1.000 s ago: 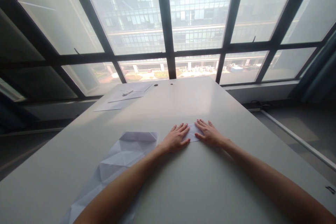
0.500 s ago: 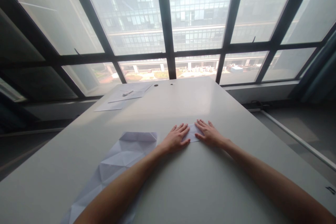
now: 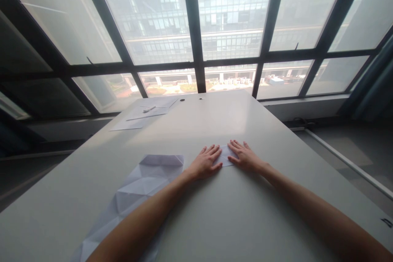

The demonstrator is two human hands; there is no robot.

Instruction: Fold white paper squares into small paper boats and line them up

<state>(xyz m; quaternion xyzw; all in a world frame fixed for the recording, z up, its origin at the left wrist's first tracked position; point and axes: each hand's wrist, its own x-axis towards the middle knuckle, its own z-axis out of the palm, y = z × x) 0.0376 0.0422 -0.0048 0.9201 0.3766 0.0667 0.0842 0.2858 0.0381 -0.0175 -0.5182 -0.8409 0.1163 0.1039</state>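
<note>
My left hand (image 3: 205, 162) and my right hand (image 3: 245, 156) lie flat on a small folded piece of white paper (image 3: 224, 156) in the middle of the pale table (image 3: 221, 213). Fingers of both hands are stretched out and press the paper down from either side; only a strip of it shows between them. A larger creased white sheet (image 3: 135, 192) lies to the left of my left forearm, partly under it.
Several flat white sheets (image 3: 144, 115) with a small white pen-like object (image 3: 149, 108) lie at the table's far left corner. Two small dark holes (image 3: 182, 100) mark the far edge. Large windows with dark frames rise behind the table.
</note>
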